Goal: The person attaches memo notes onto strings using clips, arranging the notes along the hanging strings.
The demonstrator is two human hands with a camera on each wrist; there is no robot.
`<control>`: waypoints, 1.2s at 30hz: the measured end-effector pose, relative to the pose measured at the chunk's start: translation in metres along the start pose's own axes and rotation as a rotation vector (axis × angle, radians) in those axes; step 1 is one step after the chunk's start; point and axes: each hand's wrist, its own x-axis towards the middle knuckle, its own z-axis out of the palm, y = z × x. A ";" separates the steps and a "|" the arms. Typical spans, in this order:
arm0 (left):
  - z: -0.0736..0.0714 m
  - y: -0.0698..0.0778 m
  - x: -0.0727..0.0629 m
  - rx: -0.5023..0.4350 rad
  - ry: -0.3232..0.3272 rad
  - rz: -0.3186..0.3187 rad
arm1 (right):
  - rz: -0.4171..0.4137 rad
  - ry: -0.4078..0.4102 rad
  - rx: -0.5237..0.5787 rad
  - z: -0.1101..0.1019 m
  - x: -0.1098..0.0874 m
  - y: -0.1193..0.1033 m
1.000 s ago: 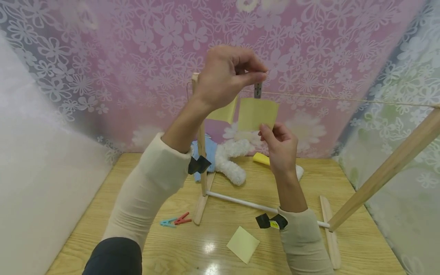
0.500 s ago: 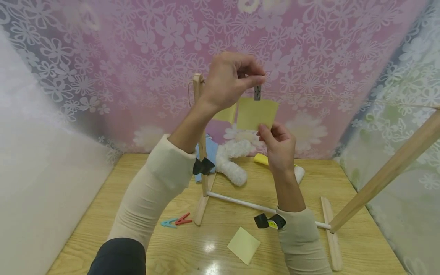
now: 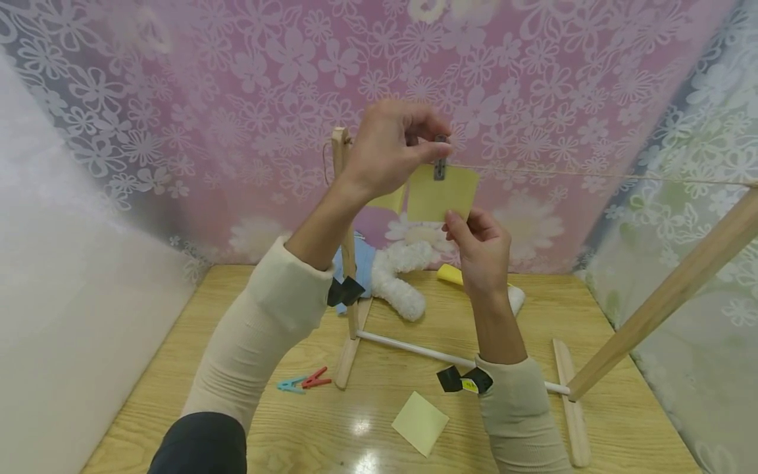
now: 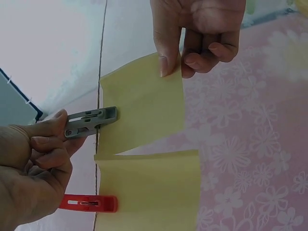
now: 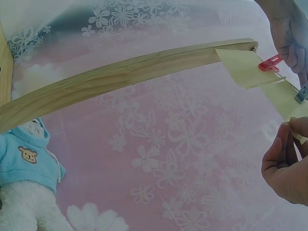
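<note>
With finger and thumb my left hand [image 3: 393,148] pinches the tail of a grey clothespin [image 4: 91,122]. Its jaws lie over the top edge of a yellow paper square [image 3: 443,194], at the string [image 4: 100,53]. The lower edge of that square is pinched by my right hand [image 3: 482,253]. Beside it on the string hangs a second yellow paper square [image 4: 154,187], clipped by a red clothespin [image 4: 91,203]. In the head view my left hand and forearm hide most of this second square and its clothespin.
The string runs between two wooden posts [image 3: 663,296] joined by a white rod [image 3: 414,347]. On the table lie a blue clothespin [image 3: 290,384], a red clothespin [image 3: 316,378] and a loose yellow paper square [image 3: 420,423]. A plush toy [image 3: 399,283] and a yellow roll [image 3: 450,274] lie behind.
My left hand has come down, and the grey clothespin now sits lower over the paper's top edge. More of its body shows below my fingers. My right hand has hardly moved.
</note>
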 end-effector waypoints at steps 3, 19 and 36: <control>-0.001 0.001 -0.001 0.021 -0.024 -0.016 | 0.001 -0.004 -0.010 0.001 0.000 0.000; 0.002 0.005 -0.001 0.098 -0.082 -0.108 | -0.002 -0.015 -0.031 -0.004 -0.004 0.001; 0.001 0.009 -0.002 0.125 -0.106 -0.122 | 0.009 -0.032 -0.042 -0.004 -0.003 -0.002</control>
